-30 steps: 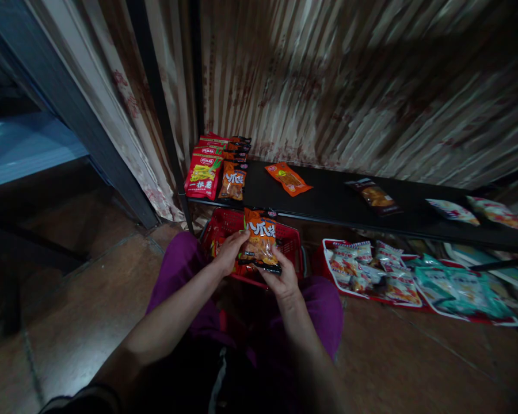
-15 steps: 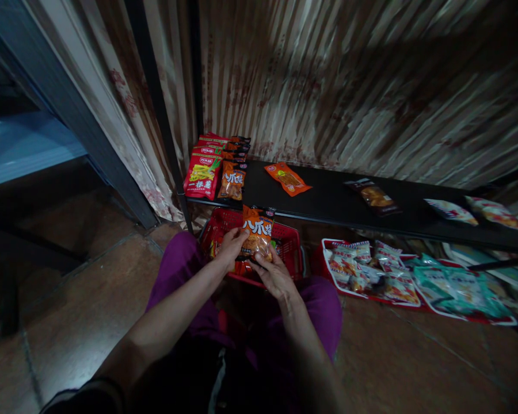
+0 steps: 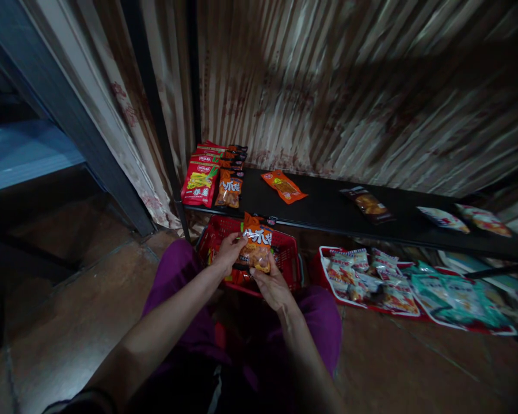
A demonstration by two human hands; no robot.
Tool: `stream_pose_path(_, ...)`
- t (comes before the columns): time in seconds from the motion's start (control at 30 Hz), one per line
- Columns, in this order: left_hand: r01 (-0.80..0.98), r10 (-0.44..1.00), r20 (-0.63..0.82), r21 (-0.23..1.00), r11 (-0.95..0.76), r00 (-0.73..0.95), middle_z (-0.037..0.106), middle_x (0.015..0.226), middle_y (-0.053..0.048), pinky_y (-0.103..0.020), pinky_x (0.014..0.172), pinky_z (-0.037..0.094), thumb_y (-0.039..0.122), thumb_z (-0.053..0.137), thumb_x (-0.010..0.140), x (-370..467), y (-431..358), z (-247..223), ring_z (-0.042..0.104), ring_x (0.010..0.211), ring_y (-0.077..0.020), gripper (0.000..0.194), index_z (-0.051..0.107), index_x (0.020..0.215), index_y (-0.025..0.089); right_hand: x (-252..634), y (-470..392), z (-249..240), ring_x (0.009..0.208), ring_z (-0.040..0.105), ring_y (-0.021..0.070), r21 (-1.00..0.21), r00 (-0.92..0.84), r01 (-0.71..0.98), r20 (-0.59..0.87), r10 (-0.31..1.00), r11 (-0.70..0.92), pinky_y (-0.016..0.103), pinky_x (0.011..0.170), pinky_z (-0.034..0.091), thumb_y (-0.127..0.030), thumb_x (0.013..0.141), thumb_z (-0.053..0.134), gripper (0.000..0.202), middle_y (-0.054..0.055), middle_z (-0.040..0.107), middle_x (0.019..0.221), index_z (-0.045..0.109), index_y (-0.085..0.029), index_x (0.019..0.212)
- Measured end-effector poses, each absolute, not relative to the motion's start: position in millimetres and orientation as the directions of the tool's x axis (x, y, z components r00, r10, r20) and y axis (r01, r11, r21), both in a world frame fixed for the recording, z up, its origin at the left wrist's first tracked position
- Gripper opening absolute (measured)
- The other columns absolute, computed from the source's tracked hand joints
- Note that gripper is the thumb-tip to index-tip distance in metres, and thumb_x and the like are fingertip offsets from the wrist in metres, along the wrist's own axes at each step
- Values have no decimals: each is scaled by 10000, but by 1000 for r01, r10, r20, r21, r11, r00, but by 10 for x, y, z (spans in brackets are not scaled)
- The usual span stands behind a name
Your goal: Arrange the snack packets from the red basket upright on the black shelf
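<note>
An orange snack bag (image 3: 258, 244) is held upright over a red basket (image 3: 288, 253) between my knees. My left hand (image 3: 229, 253) grips the bag's left side, and my right hand (image 3: 271, 283) holds its lower right corner. Below the bag, the basket holds other packets, mostly hidden by my hands. Just beyond, on the black shelf (image 3: 323, 210), similar orange bags (image 3: 230, 188) stand in a row beside a row of red bags (image 3: 201, 183). Further right on the shelf lies a flat orange packet (image 3: 284, 187).
A dark brown packet (image 3: 368, 204) and two pale packets (image 3: 444, 219) lie along the shelf to the right. Under it are red baskets of white packets (image 3: 349, 276) and teal packets (image 3: 457, 296). A black post (image 3: 159, 115) rises at the shelf's left; a curtain hangs behind.
The view has shifted slightly, so the shelf and baskets appear lower. Both hands still hold the orange bag, which now tilts a little differently.
</note>
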State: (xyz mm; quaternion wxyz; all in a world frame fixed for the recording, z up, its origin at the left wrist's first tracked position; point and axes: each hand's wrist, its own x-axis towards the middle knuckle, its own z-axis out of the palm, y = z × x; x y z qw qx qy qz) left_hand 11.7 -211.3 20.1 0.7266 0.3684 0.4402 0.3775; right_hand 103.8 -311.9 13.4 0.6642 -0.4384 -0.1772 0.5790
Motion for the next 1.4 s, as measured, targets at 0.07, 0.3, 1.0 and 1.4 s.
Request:
stream_pose_path(0.07,-220,878,-351,875,432,325,685,915,-61,-280,708,511,350,694,726,133,-2113,212,646,771,-165,360,614,1027,170,1052,-3104,132,940,641,92,-791,277,-610,-273,921,-51,218,877,502,-136,554,815,913,-77,677,1058,422,-429,1325)
stream_pose_path(0.3,-202,878,-229,919,337,420,632,1194,-96,-332,901,484,383,652,779,166,-2092,254,606,1076,-220,519,522,1249,206,1174,-2977,184,958,638,102,-800,328,-600,-272,905,-23,250,891,510,-128,560,813,878,-73,683,1065,444,-416,1304)
stream_pose_path(1.0,-80,968,6,997,14,251,572,1297,-123,-361,1034,389,138,540,771,851,-1231,225,549,1171,-207,596,411,1353,158,1878,-1896,162,1079,622,190,-907,364,-422,-176,915,-7,339,941,485,-224,589,827,949,11,665,1189,355,-339,1404)
stream_pose_path(1.4,65,986,97,992,-106,133,533,1355,-76,-362,1094,303,134,558,763,1414,-369,481,470,1264,-211,589,461,1338,215,2321,-874,226,1106,604,158,-896,414,-424,-62,908,133,285,961,476,-175,587,793,960,-27,616,1263,333,-354,1411)
